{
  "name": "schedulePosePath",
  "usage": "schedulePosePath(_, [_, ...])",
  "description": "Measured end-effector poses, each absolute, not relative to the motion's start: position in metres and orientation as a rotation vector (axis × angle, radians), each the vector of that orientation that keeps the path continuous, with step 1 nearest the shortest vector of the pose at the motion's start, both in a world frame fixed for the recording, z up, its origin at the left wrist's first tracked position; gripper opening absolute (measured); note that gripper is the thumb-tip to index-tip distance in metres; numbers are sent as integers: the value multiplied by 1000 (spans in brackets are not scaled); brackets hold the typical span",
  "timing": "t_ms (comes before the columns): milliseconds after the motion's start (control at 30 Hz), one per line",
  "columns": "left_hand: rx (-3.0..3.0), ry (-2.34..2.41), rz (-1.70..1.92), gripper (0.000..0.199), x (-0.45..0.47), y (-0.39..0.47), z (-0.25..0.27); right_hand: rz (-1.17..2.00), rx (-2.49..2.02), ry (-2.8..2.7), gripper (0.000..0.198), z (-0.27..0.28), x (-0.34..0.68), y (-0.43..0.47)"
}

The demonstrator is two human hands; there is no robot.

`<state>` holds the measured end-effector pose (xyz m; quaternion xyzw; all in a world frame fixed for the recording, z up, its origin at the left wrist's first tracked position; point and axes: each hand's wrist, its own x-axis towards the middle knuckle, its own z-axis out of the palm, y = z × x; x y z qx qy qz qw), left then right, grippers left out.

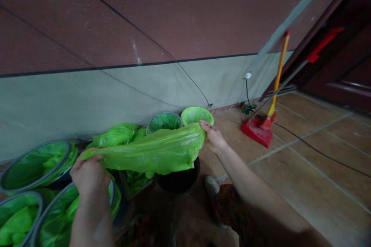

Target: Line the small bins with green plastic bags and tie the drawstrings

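A green plastic bag [153,150] is stretched sideways between my two hands, above a dark bin [176,181]. My left hand [91,173] is closed on its left end. At the other end, my right hand [213,137] pinches the bag's upper right corner. The bag covers part of the dark bin's mouth. Just behind it stand a grey-rimmed bin [165,115] lined in green and a light green bin [197,114]. Below and left of my left hand is another lined bin [58,208], partly hidden by my forearm.
More lined bins [69,148] crowd the left side, with a bunched green bag [116,135] by the wall. On the right, a broom [279,73] and red dustpan [257,133] lean near a door [342,58]. A black cable [315,142] crosses the tiles.
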<state>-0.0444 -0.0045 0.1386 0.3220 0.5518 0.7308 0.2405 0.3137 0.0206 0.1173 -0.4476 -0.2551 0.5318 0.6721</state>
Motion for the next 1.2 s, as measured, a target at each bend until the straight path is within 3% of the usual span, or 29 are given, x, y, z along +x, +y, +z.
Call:
schedulePosePath(200, [749, 1473, 1836, 27, -23, -7, 156, 1210, -1009, -688, 55, 129, 322, 16])
schedulePosePath(467, [708, 1328, 1795, 31, -15, -14, 164, 1029, -1135, -764, 40, 121, 346, 24])
schedulePosePath(833, [824, 1270, 1957, 32, -21, -12, 161, 302, -1799, -1301, 14, 117, 362, 17])
schedulePosePath(1200, [781, 1726, 2171, 9, -56, -3, 138, 941, -1027, -946, 30, 146, 339, 13])
